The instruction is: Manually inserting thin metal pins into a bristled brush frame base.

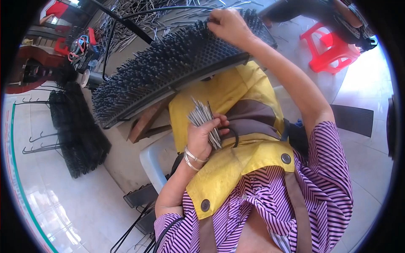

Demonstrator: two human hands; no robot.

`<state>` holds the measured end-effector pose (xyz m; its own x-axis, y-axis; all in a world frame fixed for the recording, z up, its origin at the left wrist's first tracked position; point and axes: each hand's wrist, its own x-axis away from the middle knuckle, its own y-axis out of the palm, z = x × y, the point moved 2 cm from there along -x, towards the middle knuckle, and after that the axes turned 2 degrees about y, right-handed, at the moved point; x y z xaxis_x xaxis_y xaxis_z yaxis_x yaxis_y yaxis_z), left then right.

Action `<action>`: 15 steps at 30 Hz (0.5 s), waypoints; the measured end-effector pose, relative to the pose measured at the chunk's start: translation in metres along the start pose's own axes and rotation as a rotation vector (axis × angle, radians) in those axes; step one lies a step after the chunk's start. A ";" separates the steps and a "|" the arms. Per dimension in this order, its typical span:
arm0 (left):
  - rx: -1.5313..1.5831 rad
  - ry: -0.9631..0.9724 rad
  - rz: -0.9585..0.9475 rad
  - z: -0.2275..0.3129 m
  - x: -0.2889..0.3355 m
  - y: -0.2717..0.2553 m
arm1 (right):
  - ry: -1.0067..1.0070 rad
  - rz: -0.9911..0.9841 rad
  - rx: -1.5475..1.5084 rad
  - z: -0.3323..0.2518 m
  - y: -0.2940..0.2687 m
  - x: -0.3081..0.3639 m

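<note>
My left hand is wrapped round a bundle of thin grey metal rods, held in front of the yellow apron. Their upper ends fan out above my thumb. Across my lap lies a long black perforated rack, with dark rods standing densely in its holes. At the rack's far right part my right hand is closed, fingertips pinched together over the rod tops. What those fingers hold, if anything, is too small to make out. Bare rows of holes show along the near side below that hand.
Loose rods lie heaped beyond the rack. A red plastic stool stands at the far right, near another person's leg. Left are black racks with wire hooks, a metal cup and a red machine.
</note>
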<state>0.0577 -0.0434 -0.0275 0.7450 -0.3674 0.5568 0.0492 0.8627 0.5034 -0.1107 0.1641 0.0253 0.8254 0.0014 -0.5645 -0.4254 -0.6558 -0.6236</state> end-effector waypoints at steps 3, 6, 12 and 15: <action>-0.016 0.006 -0.007 0.002 0.001 0.002 | -0.004 0.048 -0.020 -0.004 -0.006 -0.002; -0.044 0.011 -0.015 0.002 0.002 0.002 | 0.069 0.053 -0.042 -0.003 -0.008 0.004; -0.066 0.016 -0.029 0.003 0.003 0.004 | 0.057 0.141 -0.053 0.000 -0.007 0.018; -0.096 0.025 -0.036 0.003 0.003 0.005 | 0.055 0.079 -0.034 -0.002 -0.006 0.013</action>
<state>0.0579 -0.0418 -0.0212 0.7581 -0.3909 0.5220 0.1387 0.8788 0.4566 -0.0965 0.1665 0.0231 0.8092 -0.0926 -0.5802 -0.4784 -0.6772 -0.5591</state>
